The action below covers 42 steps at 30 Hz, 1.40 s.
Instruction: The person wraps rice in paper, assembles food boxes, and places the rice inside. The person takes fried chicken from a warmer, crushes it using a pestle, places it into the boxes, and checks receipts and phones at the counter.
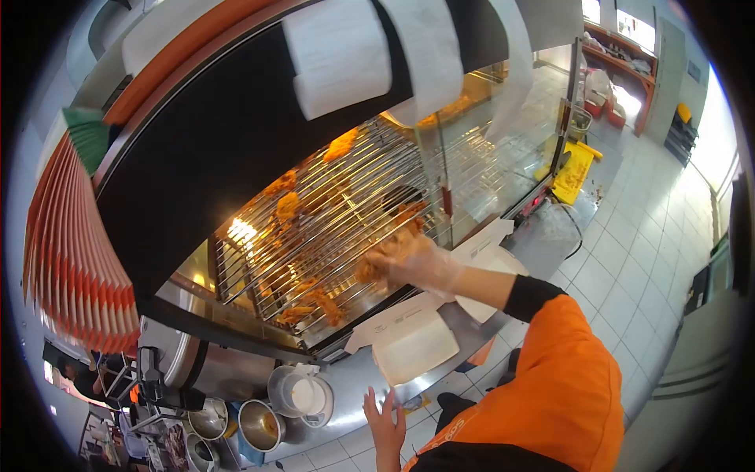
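My right hand [413, 259], in a clear plastic glove, is closed on a piece of fried chicken [368, 271] over the wire rack [314, 228] of a lit warming cabinet. More fried pieces [322, 303] lie on and below the rack bars. My left hand [385, 425] is bare, with its fingers spread, by the counter edge just below an open paper box [413, 346]. A second open box [487, 271] sits under my right forearm. Neither box shows food in its visible part.
Metal bowls [262, 425] and a plastic jug [295, 391] stand on the counter at lower left. Stacked red-and-white paper packs [79, 259] rise at far left. White paper sheets [338, 55] hang over the cabinet. A yellow tray [572, 175] lies at right.
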Available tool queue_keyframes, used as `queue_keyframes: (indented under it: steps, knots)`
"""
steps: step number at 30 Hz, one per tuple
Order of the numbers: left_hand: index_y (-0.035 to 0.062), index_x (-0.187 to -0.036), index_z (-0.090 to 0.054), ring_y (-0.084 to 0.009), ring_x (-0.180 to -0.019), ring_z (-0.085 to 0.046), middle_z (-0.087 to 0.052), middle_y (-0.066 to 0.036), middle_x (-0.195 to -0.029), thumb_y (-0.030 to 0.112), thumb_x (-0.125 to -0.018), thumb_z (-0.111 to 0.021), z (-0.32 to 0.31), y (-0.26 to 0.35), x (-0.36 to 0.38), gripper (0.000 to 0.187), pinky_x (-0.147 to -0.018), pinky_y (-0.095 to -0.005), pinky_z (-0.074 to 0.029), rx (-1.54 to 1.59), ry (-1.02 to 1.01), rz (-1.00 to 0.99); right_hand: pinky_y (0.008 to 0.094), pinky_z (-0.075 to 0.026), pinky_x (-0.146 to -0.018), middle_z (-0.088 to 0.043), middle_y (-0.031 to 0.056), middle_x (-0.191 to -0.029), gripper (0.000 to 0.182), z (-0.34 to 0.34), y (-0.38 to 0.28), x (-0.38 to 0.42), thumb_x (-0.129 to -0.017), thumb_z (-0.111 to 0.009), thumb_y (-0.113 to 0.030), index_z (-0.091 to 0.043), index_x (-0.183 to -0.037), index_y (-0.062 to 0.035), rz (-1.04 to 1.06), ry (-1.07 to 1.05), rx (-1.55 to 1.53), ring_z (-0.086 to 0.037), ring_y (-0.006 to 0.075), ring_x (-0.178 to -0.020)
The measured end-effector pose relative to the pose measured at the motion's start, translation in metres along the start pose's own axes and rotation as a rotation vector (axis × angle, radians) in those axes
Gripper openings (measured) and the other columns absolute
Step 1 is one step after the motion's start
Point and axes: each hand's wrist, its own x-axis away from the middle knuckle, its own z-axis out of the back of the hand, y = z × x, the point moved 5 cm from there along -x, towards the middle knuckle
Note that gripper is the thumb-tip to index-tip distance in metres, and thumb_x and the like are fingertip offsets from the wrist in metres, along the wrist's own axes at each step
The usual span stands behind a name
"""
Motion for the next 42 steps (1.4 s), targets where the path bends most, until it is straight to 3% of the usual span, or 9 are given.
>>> queue_keyframes:
  steps: [6, 16, 22, 27, 32, 36, 38, 39, 42]
  knots:
    - [0.0138, -0.141, -0.048, -0.047, -0.142, -0.022, -0.016, -0.029, -0.155, 0.026, -0.088, -0.067, -0.041, 0.031, -0.076, 0.057, -0.113, -0.0484, -0.028, 0.242, 0.138, 0.192, 0.0411, -0.053, -0.087, -0.064, 0.0091, -0.114, 0.058, 0.055, 0.022, 0.151, -0.068, -0.079, -0.02, -0.053, -0.119, -0.0088, 0.0, 0.505, -0.318, -0.061, 0.0313, -0.103]
    - [0.008, -0.13, -0.058, -0.0315, -0.121, -0.054, -0.046, -0.02, -0.14, 0.012, -0.091, -0.06, -0.109, 0.079, -0.1, 0.039, -0.095, -0.0343, -0.046, 0.376, 0.189, 0.386, 0.0452, -0.048, -0.092, -0.068, 0.0043, -0.101, 0.044, -0.024, 0.139, 0.228, -0.074, -0.074, -0.024, -0.061, -0.116, -0.0161, -0.368, 0.074, -0.495, -0.066, 0.0287, -0.094]
    - [0.0045, -0.131, -0.058, -0.0256, -0.111, -0.059, -0.055, -0.018, -0.133, 0.009, -0.092, -0.059, -0.142, 0.104, -0.107, 0.039, -0.088, -0.0303, -0.049, 0.395, 0.308, 0.286, 0.0547, -0.039, -0.094, -0.069, -0.003, -0.089, 0.03, 0.029, 0.094, 0.202, -0.08, -0.068, -0.032, -0.066, -0.107, -0.02, -0.019, 0.153, -0.492, -0.067, 0.0188, -0.085]
    - [0.0027, -0.129, -0.059, -0.028, -0.122, -0.055, -0.056, -0.018, -0.133, 0.001, -0.09, -0.056, -0.14, 0.12, -0.113, 0.039, -0.095, -0.0325, -0.047, 0.471, 0.268, 0.353, 0.0535, -0.038, -0.095, -0.066, 0.0042, -0.077, 0.035, -0.082, 0.081, 0.184, -0.087, -0.058, -0.031, -0.066, -0.117, -0.0152, 0.183, -0.38, -0.203, -0.064, 0.0216, -0.077]
    - [0.0029, -0.126, -0.061, -0.0226, -0.119, -0.057, -0.058, -0.014, -0.132, -0.003, -0.088, -0.055, -0.159, 0.096, -0.111, 0.038, -0.094, -0.0302, -0.047, 0.505, 0.326, 0.309, 0.0453, -0.045, -0.09, -0.066, 0.0039, -0.081, 0.032, 0.003, 0.125, 0.205, -0.082, -0.062, -0.033, -0.067, -0.107, -0.0141, 0.227, 0.173, -0.3, -0.064, 0.0211, -0.08]
    - [0.0027, -0.127, -0.059, -0.0224, -0.113, -0.058, -0.059, -0.012, -0.129, -0.001, -0.091, -0.055, -0.164, 0.098, -0.11, 0.037, -0.093, -0.0311, -0.047, 0.568, 0.327, 0.291, 0.0405, -0.051, -0.08, -0.064, 0.0101, -0.094, 0.023, 0.045, 0.292, 0.278, -0.079, -0.062, -0.016, -0.065, -0.1, -0.005, -0.447, 0.326, -0.395, -0.063, 0.0308, -0.086]
    - [0.0024, -0.131, -0.056, -0.0233, -0.115, -0.057, -0.056, -0.012, -0.131, 0.0, -0.091, -0.055, -0.172, 0.09, -0.103, 0.04, -0.096, -0.0327, -0.046, 0.674, 0.331, 0.369, 0.0421, -0.05, -0.082, -0.062, 0.0174, -0.115, 0.03, -0.001, 0.397, 0.359, -0.086, -0.057, -0.008, -0.06, -0.115, -0.0025, -0.979, 0.978, -0.336, -0.062, 0.0373, -0.09]
    - [0.0022, -0.132, -0.054, -0.0237, -0.117, -0.056, -0.055, -0.012, -0.132, 0.001, -0.092, -0.055, -0.177, 0.087, -0.103, 0.041, -0.098, -0.0334, -0.045, 0.725, 0.36, 0.409, 0.0443, -0.05, -0.081, -0.057, 0.0209, -0.125, 0.034, -0.022, 0.453, 0.38, -0.09, -0.054, -0.009, -0.056, -0.124, -0.0073, -1.073, 0.553, 0.215, -0.063, 0.0384, -0.088]
    - [0.0023, -0.138, -0.047, -0.0265, -0.128, -0.046, -0.049, -0.013, -0.139, 0.002, -0.091, -0.056, -0.175, 0.127, -0.1, 0.048, -0.106, -0.0379, -0.038, 0.522, 0.584, 0.539, 0.046, -0.051, -0.078, -0.065, 0.0213, -0.105, 0.034, -0.063, 0.571, 0.4, -0.098, -0.043, -0.022, -0.054, -0.126, -0.0043, -1.053, -0.042, 0.213, -0.065, 0.0362, -0.089]
